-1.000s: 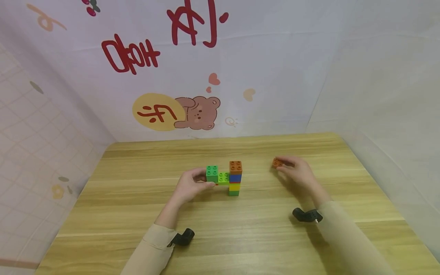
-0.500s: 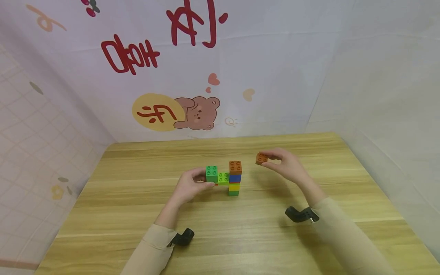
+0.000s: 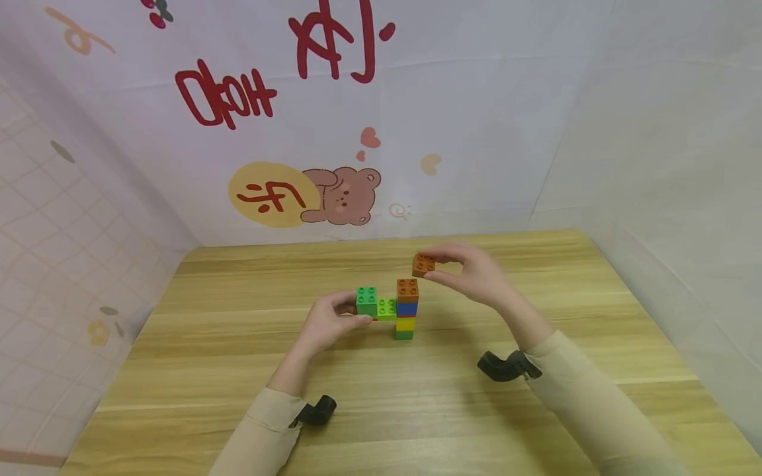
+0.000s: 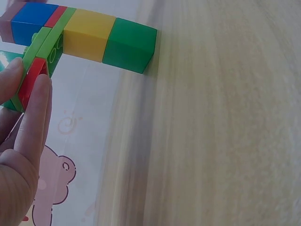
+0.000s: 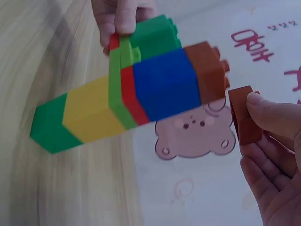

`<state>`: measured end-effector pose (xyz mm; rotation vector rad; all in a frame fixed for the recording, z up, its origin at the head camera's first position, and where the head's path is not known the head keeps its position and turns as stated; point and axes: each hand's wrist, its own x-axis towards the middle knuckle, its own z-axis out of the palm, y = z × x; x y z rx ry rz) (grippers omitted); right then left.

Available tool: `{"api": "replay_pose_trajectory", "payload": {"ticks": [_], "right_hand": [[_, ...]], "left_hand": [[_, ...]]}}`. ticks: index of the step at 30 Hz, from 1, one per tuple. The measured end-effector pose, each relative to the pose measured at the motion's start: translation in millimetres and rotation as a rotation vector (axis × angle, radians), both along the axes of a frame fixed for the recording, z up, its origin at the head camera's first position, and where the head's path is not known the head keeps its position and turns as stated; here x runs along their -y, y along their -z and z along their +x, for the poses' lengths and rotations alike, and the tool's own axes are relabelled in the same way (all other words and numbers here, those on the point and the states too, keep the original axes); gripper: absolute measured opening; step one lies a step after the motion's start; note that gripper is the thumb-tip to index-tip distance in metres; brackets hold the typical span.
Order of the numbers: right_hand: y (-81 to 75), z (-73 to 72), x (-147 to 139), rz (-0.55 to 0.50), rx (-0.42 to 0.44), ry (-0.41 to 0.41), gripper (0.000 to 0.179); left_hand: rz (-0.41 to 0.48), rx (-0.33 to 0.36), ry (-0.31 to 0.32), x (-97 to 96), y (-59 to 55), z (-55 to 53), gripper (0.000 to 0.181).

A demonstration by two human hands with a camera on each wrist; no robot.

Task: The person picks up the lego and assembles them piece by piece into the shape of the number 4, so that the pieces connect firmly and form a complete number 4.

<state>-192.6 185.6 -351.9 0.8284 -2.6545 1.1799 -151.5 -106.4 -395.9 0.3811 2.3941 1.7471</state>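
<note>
A small tower of toy building bricks (image 3: 407, 309) stands in the middle of the table, with green, yellow, blue and brown stacked upward. Light green plates (image 5: 114, 84) stick out to its left and carry a green brick (image 3: 366, 301); a red piece (image 4: 33, 82) sits under that end. My left hand (image 3: 329, 322) grips this end between thumb and fingers. Just above and to the right of the tower's brown top, a loose brown brick (image 3: 423, 266) is pinched in my right hand (image 3: 476, 274). In the right wrist view, a gap separates it from the tower's top studs (image 5: 225, 66).
The wooden table (image 3: 357, 423) runs back to a white printed cloth (image 3: 476, 99) with a bear picture. Light cloth also hangs along the left and right sides. A black wrist mount (image 3: 318, 411) sits by the left cuff, another mount (image 3: 506, 365) by the right.
My right hand has carried the brown brick leftward and up, from the right part of the table to near the tower's top. The left hand and the tower have stayed put.
</note>
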Motion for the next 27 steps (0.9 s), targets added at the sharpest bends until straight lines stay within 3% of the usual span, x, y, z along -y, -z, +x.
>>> {"api": "replay_pose_trajectory", "payload": {"ticks": [10,19,27], "right_hand": [[-17.8,5.8,33,0.007,-0.066,-0.087,0.038],[-16.4,6.2,55,0.026,-0.090,-0.202,0.036],[-11.0,4.9,68,0.079,-0.113,-0.246,0.037]], "left_hand": [[0.012,-0.001,0.010,0.7,0.8,-0.6,0.036],[0.030,0.005,0.012,0.0,0.4,-0.5,0.035],[0.027,-0.017,0.024,1.1,2.5,-1.1,0.036]]}}
